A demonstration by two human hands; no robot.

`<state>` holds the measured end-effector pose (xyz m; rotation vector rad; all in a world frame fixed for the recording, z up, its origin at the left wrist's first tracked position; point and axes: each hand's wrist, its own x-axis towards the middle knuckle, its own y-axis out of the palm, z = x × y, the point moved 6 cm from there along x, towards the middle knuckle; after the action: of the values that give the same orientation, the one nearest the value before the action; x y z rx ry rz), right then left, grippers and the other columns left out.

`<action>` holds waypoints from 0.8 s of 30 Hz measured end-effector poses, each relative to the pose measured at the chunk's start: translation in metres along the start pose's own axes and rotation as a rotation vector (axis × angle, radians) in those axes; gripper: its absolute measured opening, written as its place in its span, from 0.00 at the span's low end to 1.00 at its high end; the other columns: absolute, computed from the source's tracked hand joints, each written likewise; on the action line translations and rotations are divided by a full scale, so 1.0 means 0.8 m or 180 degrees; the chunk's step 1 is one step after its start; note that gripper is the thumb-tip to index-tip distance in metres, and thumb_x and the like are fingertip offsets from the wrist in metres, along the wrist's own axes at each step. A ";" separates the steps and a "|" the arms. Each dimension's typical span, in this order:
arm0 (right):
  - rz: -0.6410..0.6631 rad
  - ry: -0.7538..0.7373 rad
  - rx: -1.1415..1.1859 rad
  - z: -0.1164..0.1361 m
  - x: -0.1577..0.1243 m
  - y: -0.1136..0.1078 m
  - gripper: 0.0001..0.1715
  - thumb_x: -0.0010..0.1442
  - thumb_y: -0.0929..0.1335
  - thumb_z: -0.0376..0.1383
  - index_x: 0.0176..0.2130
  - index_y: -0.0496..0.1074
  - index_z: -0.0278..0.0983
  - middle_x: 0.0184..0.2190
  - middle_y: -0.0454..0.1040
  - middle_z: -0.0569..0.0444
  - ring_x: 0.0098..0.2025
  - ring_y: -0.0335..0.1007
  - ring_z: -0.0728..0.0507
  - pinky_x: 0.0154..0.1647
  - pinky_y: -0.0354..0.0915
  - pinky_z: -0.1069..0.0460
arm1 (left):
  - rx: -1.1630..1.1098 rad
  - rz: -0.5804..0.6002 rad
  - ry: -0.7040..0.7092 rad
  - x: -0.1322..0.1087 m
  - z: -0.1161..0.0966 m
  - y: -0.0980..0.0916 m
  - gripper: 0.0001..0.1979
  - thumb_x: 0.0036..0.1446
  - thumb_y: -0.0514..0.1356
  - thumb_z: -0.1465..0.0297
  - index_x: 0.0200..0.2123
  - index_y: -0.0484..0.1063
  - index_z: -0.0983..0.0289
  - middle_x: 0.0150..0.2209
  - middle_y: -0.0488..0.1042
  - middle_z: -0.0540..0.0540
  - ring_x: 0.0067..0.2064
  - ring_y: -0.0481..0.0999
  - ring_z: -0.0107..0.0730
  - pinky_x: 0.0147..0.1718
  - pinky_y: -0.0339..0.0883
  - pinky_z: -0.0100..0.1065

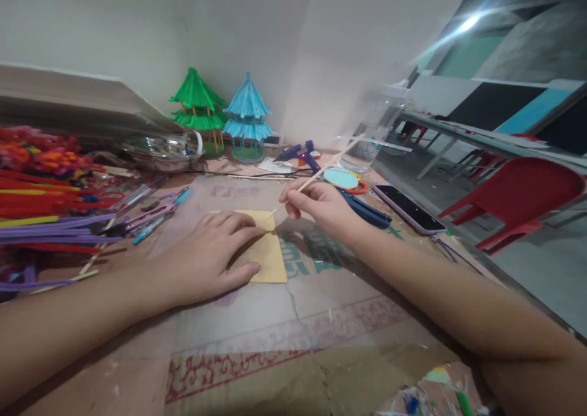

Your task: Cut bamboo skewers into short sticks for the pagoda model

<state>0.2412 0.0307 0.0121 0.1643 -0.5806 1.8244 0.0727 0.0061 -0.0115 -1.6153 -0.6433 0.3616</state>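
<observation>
- left hand (206, 254): flat, palm down, fingers spread a little and stretched out; pressed on the left part of the tan sheet (271, 262); grips nothing
- right hand (321, 207): closed in a pinch on the thin wooden stick (331, 162), thumb and forefinger at its lower part; other fingers curled in
- stick: slants up and away to the right; lower tip on or just at the sheet's far right corner; can't tell if it truly touches
- tan sheet: lies flat on the cardboard (321, 324) covering the table, centre of view, between the two hands; left half hidden under the palm
- left side: heap of pipe cleaners (41, 202), red, orange, purple; metal dish (160, 152) behind them
- back by the wall: green pagoda model (198, 107) and blue pagoda model (247, 116) side by side; blue glue gun (298, 154) just right of them
- right of the right hand: teal oval piece (343, 178), then a phone (408, 208) lying face up near the table edge
- off the table: red chair (518, 196)
</observation>
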 end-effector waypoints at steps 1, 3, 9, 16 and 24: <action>0.0194 -0.0310 -0.0655 0.008 0.002 -0.006 0.08 0.62 0.64 0.37 0.34 0.72 0.36 0.25 0.71 0.55 0.29 0.66 0.48 0.35 0.62 0.51 | -0.0003 0.0000 0.0001 0.000 0.000 0.000 0.27 0.62 0.51 0.55 0.59 0.68 0.62 0.56 0.68 0.62 0.58 0.65 0.52 0.57 0.59 0.54; 0.0720 -0.0848 -0.2005 0.013 0.002 -0.013 0.09 0.60 0.64 0.30 0.35 0.75 0.36 0.31 0.75 0.51 0.35 0.68 0.45 0.41 0.62 0.48 | -0.0006 0.0032 -0.0008 0.000 0.000 0.000 0.27 0.62 0.51 0.56 0.59 0.67 0.62 0.56 0.68 0.62 0.58 0.65 0.52 0.57 0.58 0.55; 0.0521 -0.0803 -0.3504 -0.001 0.009 -0.045 0.20 0.61 0.61 0.25 0.48 0.76 0.35 0.41 0.78 0.45 0.44 0.72 0.41 0.45 0.65 0.47 | -0.0004 -0.0003 -0.0036 -0.004 0.000 -0.001 0.26 0.62 0.52 0.56 0.58 0.69 0.62 0.57 0.68 0.62 0.59 0.65 0.53 0.58 0.58 0.55; 0.1017 -0.0056 -0.4238 -0.015 0.048 -0.027 0.17 0.64 0.64 0.32 0.50 0.75 0.31 0.49 0.76 0.40 0.52 0.71 0.37 0.52 0.63 0.46 | -0.0008 -0.0054 0.0035 -0.007 0.000 0.000 0.25 0.62 0.53 0.58 0.58 0.68 0.63 0.57 0.68 0.62 0.60 0.63 0.52 0.59 0.57 0.55; 0.0954 0.0318 -0.4394 -0.054 0.124 -0.008 0.16 0.63 0.64 0.32 0.46 0.77 0.32 0.46 0.78 0.39 0.48 0.73 0.38 0.44 0.63 0.50 | 0.0026 -0.0074 0.0049 -0.007 -0.002 -0.001 0.23 0.62 0.54 0.60 0.57 0.69 0.62 0.56 0.69 0.62 0.58 0.65 0.51 0.57 0.59 0.53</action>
<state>0.2218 0.1372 0.0154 -0.9678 -1.6945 1.3159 0.0687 0.0014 -0.0112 -1.6001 -0.6477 0.3340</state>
